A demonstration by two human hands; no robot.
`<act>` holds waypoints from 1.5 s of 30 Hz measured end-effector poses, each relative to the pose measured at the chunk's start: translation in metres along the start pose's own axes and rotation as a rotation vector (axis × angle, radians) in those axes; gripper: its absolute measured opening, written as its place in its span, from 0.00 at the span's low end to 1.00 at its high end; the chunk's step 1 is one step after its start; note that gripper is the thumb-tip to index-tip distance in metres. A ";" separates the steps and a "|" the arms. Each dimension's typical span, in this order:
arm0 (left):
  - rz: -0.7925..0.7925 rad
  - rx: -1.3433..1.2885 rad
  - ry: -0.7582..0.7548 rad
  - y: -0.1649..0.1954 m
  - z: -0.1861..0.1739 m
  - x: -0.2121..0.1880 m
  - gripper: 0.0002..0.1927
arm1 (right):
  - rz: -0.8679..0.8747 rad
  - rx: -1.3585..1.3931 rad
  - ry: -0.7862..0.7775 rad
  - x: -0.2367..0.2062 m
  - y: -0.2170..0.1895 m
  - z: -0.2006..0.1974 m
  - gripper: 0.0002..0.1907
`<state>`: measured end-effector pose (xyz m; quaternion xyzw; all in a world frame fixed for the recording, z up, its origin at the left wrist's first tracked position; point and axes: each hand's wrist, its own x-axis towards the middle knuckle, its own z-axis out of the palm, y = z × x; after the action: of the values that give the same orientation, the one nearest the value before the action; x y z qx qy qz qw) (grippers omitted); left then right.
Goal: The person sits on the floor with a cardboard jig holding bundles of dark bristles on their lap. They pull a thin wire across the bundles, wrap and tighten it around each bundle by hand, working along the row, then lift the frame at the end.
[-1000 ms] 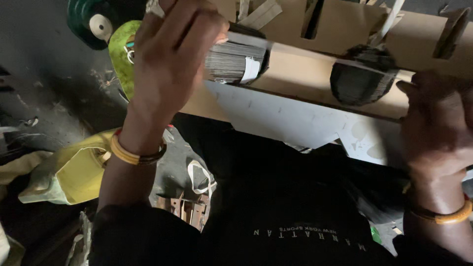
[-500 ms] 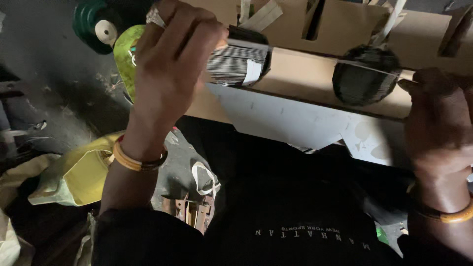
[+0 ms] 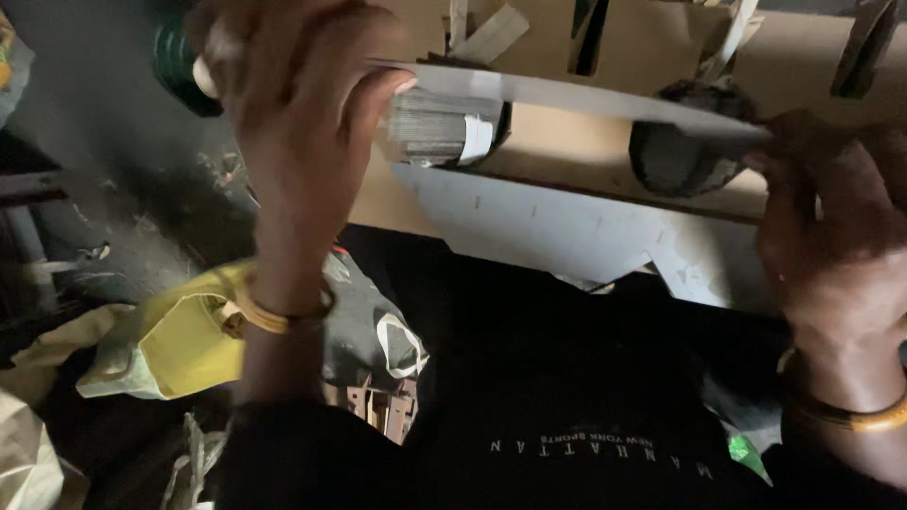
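- While both hands are raised close to the camera, a long white strip of card runs between them, held nearly level and edge-on, so that it shows only as a thin pale band.
- The left hand is closed on the strip's left end, thumb tip pressed against its underside and fingers curled over the top; a yellow bangle sits on that wrist.
- The right hand pinches the strip's right end with its fingertips, and an orange bangle circles that wrist. Gripping both ends seems to keep the thin strip taut and straight.
- Just behind the strip lies a brown cardboard panel cut with slots, and a grey-white sheet hangs below it over the lap.
- Two dark bundles sit against the panel: a banded stack of thin sheets near the left hand, and a rounder dark roll nearer the right.
- A black garment fills the lower middle of the view.
- Further left, a yellow bag and a dark cloth pouch lie on the cluttered floor, with a green spool behind the left hand.
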<state>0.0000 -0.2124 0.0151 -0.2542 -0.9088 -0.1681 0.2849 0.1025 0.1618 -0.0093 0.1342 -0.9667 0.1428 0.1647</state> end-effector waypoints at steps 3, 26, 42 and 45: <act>-0.396 -0.368 0.400 0.027 0.013 -0.009 0.19 | 0.025 0.020 -0.036 -0.008 0.007 -0.001 0.08; -0.796 -0.527 0.375 0.069 0.070 -0.042 0.04 | 0.146 0.134 -0.054 -0.016 0.017 0.011 0.06; -0.807 -0.535 0.339 0.068 0.067 -0.046 0.06 | 0.059 0.070 -0.046 -0.013 0.016 0.011 0.05; -0.773 -0.573 0.365 0.068 0.067 -0.046 0.06 | 0.048 0.089 -0.028 -0.013 0.018 0.012 0.06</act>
<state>0.0416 -0.1441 -0.0544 0.0657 -0.7892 -0.5451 0.2750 0.1055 0.1773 -0.0288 0.1203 -0.9645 0.1874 0.1417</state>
